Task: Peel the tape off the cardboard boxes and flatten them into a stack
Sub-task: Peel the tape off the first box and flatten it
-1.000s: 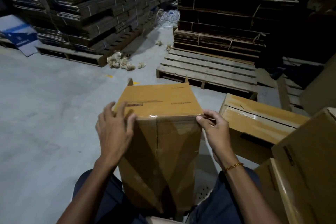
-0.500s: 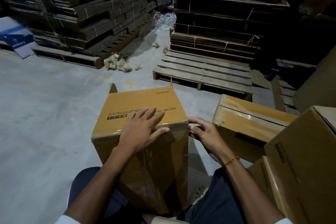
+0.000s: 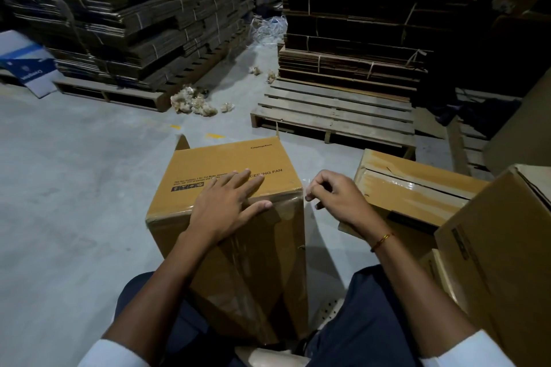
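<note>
A brown cardboard box (image 3: pixel 226 158) printed "CEILING FAN" stands tilted between my knees. Shiny clear tape (image 3: pixel 262 262) covers its near face. My left hand (image 3: pixel 229 202) lies flat over the box's top near edge with the fingers spread, pressing on it. My right hand (image 3: pixel 337 199) hovers just right of the box's top right corner. Its fingertips are pinched on a thin clear strip of tape (image 3: pixel 306 185) that comes off that corner.
A second taped box (image 3: pixel 411 188) lies at the right and a larger box (image 3: pixel 507 247) stands nearer me. Ahead are a wooden pallet (image 3: pixel 337 116), tied stacks of flattened cardboard (image 3: pixel 149 24), crumpled tape wads (image 3: pixel 193 101) and bare concrete floor at the left.
My left hand slid from the box's left corner onto its top edge. The box turned to show its printed top. My right hand drew a little to the right, away from the corner.
</note>
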Demonstrator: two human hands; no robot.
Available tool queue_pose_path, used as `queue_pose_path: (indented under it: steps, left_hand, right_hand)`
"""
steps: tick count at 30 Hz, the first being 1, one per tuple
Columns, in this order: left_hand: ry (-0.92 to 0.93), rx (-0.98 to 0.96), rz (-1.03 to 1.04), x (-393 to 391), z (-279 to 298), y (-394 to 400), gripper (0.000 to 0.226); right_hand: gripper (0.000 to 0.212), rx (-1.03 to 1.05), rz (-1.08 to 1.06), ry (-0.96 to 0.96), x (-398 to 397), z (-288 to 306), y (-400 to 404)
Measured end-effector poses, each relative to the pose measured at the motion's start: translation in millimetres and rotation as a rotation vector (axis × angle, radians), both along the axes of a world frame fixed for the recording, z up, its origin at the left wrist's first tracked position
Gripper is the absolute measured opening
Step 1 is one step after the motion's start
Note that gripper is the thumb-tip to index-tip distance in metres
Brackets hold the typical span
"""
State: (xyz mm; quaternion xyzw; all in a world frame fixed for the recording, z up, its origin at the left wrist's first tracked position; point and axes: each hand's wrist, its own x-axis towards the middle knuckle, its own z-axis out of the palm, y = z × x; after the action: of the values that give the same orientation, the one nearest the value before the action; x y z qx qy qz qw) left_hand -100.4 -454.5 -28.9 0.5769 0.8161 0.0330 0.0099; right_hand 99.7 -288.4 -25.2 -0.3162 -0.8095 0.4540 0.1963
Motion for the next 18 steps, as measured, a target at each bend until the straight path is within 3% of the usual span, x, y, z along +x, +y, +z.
queue_pose_path:
  steps: [6, 11, 13, 15, 18]
  left_hand:
    - [0.026, -0.011, -0.030, 10.6, 1.2, 8.8, 0.087]
    - [0.022, -0.027, -0.026, 11.2, 2.0, 15.3, 0.084]
    - [-0.007, -0.039, -0.023, 7.9, 3.6, 18.4, 0.083]
    - [-0.045, -0.041, -0.034, 2.5, 5.6, 18.2, 0.083]
    - [-0.117, -0.015, -0.098, -5.4, 11.3, 15.2, 0.088]
  right_hand:
    - [0.012, -0.106, -0.049, 0.058, 11.3, 17.5, -0.4]
    - [0.011, 0.180, 0.059, 0.253, 19.5, 28.4, -25.0]
    - [0.011, 0.200, 0.108, 0.285, 20.2, 29.2, -39.0]
    - [0.013, 0.012, 0.060, 0.335, 20.3, 21.0, -48.7]
    - [0.015, -0.629, -0.136, 0.580, 14.9, 15.7, -58.5]
